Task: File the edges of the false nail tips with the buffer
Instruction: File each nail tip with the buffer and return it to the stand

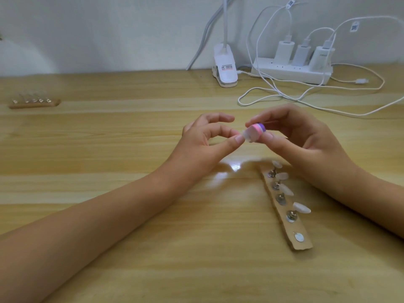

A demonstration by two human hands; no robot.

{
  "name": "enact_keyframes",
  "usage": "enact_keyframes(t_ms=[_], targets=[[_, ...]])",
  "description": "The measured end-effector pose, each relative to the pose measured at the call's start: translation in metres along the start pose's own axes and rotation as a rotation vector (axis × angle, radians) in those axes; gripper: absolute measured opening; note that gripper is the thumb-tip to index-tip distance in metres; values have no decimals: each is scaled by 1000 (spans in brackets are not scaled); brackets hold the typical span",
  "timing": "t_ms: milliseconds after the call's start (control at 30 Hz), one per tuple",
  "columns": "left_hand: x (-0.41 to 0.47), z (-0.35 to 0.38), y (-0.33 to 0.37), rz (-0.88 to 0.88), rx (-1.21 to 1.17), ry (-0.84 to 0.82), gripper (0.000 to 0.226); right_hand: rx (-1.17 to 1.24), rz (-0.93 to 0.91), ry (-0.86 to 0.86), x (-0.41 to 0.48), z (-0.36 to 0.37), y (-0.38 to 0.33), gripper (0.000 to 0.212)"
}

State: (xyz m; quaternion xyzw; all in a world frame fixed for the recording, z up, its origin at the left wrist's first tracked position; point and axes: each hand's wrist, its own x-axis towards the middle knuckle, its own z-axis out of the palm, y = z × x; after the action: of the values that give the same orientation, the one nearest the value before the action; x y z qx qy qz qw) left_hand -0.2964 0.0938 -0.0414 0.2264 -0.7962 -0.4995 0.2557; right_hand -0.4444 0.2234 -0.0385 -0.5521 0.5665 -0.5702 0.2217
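Observation:
My left hand [204, 136] pinches a translucent false nail tip [315, 135] between thumb and forefinger above the middle of the wooden table [131, 248]. Pressed against that tip is a small buffer block [325, 129] with pink, white and purple layers, gripped between the thumb and fingers of my right hand [306, 138]. Below my right hand lies a cardboard strip [284, 219] with several metal stands; some carry whitish nail tips [301, 207], and the nearest spot shows only a round metal disc [298, 237].
A second strip with stands [35, 102] lies at the far left. At the back stand a white clip lamp [225, 71] and a power strip [293, 72] with chargers; white cables [306, 101] loop across the table behind my right hand.

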Motion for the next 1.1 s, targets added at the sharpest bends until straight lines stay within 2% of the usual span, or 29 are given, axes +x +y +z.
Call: enact_keyframes(t_ms=[67, 167, 267, 367, 467, 600, 700, 833, 933, 1100], targets=[[0, 0, 0, -5, -1, 0, 4, 8, 59, -2, 0, 0, 2, 20], [0, 0, -1, -10, 6, -2, 4, -2, -30, 4, -1, 0, 0, 20], [0, 0, -1, -14, 22, -3, 4, 8, -14, -6, -1, 0, 0, 15], [0, 0, -1, -17, 19, -12, 7, -3, -84, 19, -1, 1, -1, 14], [0, 0, -1, -21, 8, -10, 6, -11, -46, 0, -1, 2, -2, 15], [1, 0, -2, -23, -8, -6, 5, -63, -110, 8, 0, 1, 0, 17], [1, -1, -2, -28, -27, 3, 5, -71, -85, -25, 0, 1, 3, 17], [1, -1, -2, -16, -23, 6, 6, -151, -212, -48, 1, 1, 3, 17], [1, -1, -3, -16, -19, 7, 9, -123, -143, -49, 2, 0, 5, 14], [1, -1, -2, -9, -22, 12, 5, -223, -254, -71, 2, 2, 5, 18]])
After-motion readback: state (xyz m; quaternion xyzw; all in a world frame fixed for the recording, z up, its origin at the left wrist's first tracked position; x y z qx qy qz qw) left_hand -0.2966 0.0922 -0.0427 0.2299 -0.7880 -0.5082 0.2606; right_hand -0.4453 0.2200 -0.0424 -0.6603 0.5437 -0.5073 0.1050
